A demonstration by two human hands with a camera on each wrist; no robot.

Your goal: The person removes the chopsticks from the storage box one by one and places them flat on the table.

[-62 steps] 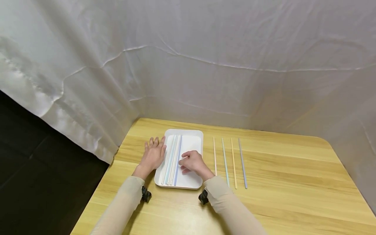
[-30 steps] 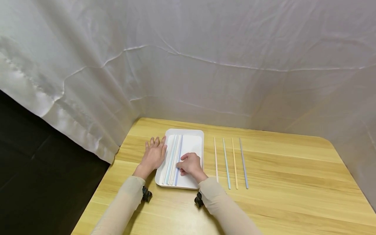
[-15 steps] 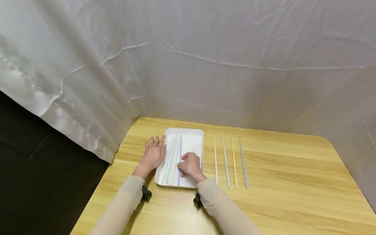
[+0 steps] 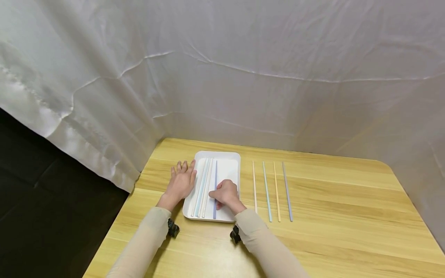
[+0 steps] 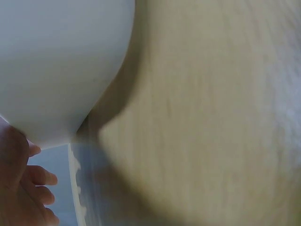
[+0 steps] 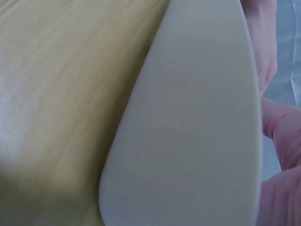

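Nearest come two beige sleeves, the left sleeve (image 4: 142,243) and the right sleeve (image 4: 271,247), over the near part of a wooden table (image 4: 347,200). A small black device sits at each wrist, the left device (image 4: 173,228) and the right device (image 4: 235,234). Beyond them lies a white tray (image 4: 231,166), long side pointing away; its pale outer wall fills much of both wrist views and blocks sight of the inside.

The left hand (image 4: 181,184) rests along the tray's left rim, fingers spread and relaxed, grasping nothing. The right hand (image 4: 227,194), reaching over the tray, pinches a blue-violet stick (image 4: 216,173) that is inside the tray's outline, lengthwise; the hand covers its middle, so the contact itself is hidden. Just left of it, pale sticks (image 4: 203,187), one light blue among them, lie close together in the tray.

To the tray's right, spaced apart on the table, lie a pink stick (image 4: 254,185), a light blue stick (image 4: 267,191), a yellow stick (image 4: 276,191) and a violet stick (image 4: 287,191). The right sleeve hides the pink one's near end. Behind the table's far edge hangs a creased, pale curtain (image 4: 278,77), and a dark area (image 4: 52,208) lies left.
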